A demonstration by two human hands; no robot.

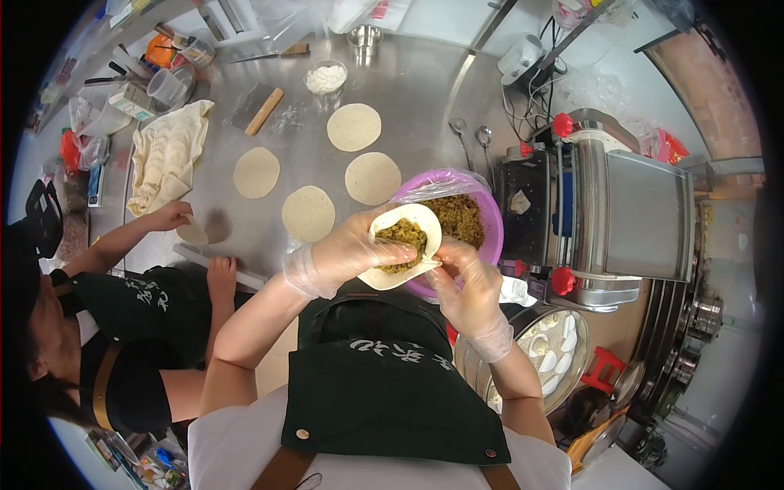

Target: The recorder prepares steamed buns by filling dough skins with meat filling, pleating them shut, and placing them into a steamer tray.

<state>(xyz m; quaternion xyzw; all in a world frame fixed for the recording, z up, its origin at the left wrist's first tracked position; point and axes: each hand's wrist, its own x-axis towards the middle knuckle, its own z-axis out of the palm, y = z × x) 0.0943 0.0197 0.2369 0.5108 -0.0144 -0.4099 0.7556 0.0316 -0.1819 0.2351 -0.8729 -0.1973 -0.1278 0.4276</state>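
My left hand (347, 251), in a clear plastic glove, cups a round dough wrapper (420, 216) with its thumb laid over the filling. Greenish-brown chopped filling (400, 237) sits in the middle of the wrapper. At the wrapper's right edge, the gloved fingers of my right hand (469, 282) pinch the rim into a small fold. Just behind and to the right stands a purple bowl (492, 224) of the same filling, partly covered with clear plastic film. Several flat dough rounds (309, 214) lie on the steel table to the left of the bowl.
To my left, a co-worker's hand (171, 216) holds a dough round. A cloth-covered dough pile (167, 155), a wooden-handled scraper (264, 112) and a flour bowl (325, 77) rest on the steel table (425, 90). Rightward stand two spoons, a dough roller machine (637, 204) and a tray of dumplings (580, 371).
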